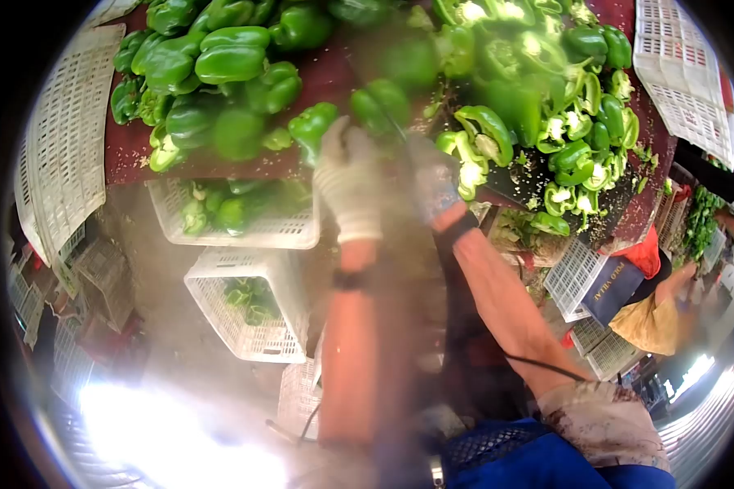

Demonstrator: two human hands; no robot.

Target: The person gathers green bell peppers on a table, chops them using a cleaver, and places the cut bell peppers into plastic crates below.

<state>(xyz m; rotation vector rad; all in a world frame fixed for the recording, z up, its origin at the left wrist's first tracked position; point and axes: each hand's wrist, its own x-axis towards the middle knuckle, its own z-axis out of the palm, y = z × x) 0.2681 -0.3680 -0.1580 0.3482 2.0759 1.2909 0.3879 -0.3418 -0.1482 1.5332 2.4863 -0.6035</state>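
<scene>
My left hand (347,179), in a pale glove, is closed at the table's front edge with its fingers against a green bell pepper (311,126). My right hand (432,175), also gloved, is closed around what looks like a knife (395,124); only a thin dark blade shows, and its handle is hidden. Just beyond the blade is another bell pepper (375,104), blurred. Whole bell peppers (232,55) are heaped to the left of my hands. Cut pepper halves (485,134), with pale cores and seeds showing, lie to the right.
Below the table's edge (220,169) stand a white crate (167,220) with peppers in it and another white crate (285,346) holding green pieces. A perforated white crate (65,138) rises at the left, another (685,73) at the right. A person in a yellow top (648,322) is at the far right.
</scene>
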